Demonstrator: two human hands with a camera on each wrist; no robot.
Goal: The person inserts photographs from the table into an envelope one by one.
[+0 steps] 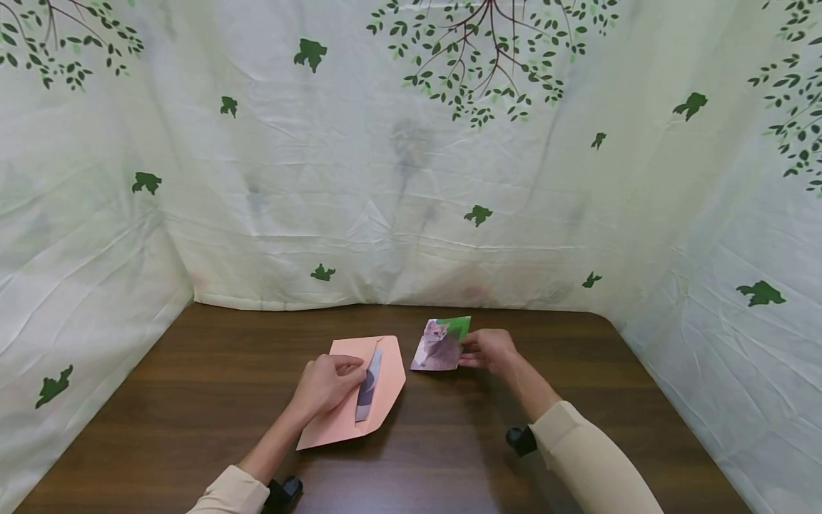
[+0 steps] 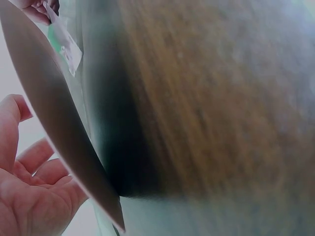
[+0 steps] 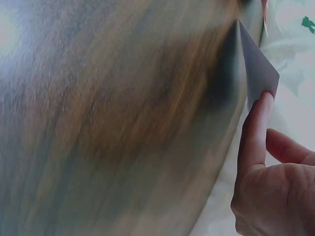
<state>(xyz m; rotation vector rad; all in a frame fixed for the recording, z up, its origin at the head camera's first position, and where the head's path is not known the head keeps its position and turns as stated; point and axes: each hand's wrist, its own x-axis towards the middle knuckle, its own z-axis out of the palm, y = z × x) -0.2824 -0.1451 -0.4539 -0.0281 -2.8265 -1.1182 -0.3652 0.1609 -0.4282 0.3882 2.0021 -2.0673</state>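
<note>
A pink envelope [image 1: 387, 392] is held by my left hand [image 1: 327, 385] at its near left side, flap side up and raised a little off the table. Through its opening shows part of a greyish picture card [image 1: 369, 396]. In the left wrist view, the thumb and fingers grip the envelope [image 2: 54, 98] at its edge. Just to the right, my right hand [image 1: 491, 351] pinches a photo card [image 1: 439, 348] with a kitten on a white and green ground. The right wrist view shows the card's plain back [image 3: 258, 69], tilted above the table, with a finger against it.
Both hands are over a dark brown wooden table [image 1: 225, 400]. A white cloth [image 1: 359, 178] printed with leaves and branches hangs along the back and both sides. Black straps with small devices [image 1: 521, 440] sit at the wrists.
</note>
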